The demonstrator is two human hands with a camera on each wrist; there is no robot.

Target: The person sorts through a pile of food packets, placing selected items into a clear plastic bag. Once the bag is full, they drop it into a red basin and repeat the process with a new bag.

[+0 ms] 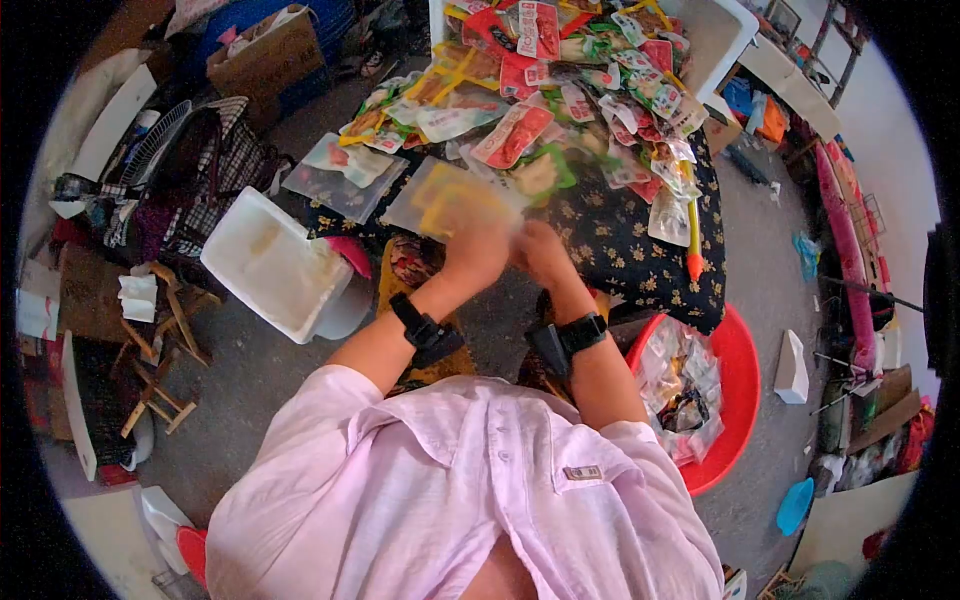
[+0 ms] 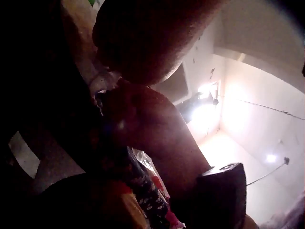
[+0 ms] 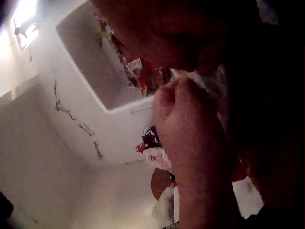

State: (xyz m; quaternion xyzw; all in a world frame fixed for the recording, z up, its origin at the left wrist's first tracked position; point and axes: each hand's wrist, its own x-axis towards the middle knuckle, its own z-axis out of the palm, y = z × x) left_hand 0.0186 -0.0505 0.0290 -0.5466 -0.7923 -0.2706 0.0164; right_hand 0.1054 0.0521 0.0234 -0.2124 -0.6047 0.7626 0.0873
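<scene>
In the head view both hands meet at the near edge of a table with a dark flowered cloth (image 1: 640, 262). The left hand (image 1: 476, 252) is at a blurred clear bag with yellow parts (image 1: 455, 203), its fingers mostly hidden. Beside it, the right hand (image 1: 543, 254) has its fingers curled in at the bag's near right corner; in the right wrist view this hand (image 3: 183, 105) pinches what looks like clear plastic. The left wrist view is dark, with the two hands close together. A heap of colourful packets (image 1: 590, 90) lies just beyond, with a red-and-white packet (image 1: 513, 135) nearest.
A clear bag (image 1: 345, 177) lies at the table's left edge. Left of the table stands a white foam box (image 1: 270, 262); at the lower right, a red basin (image 1: 735, 400) holds clear wrappers. A white tub (image 1: 735, 45) is behind the heap, a cardboard box (image 1: 265, 62) at the upper left.
</scene>
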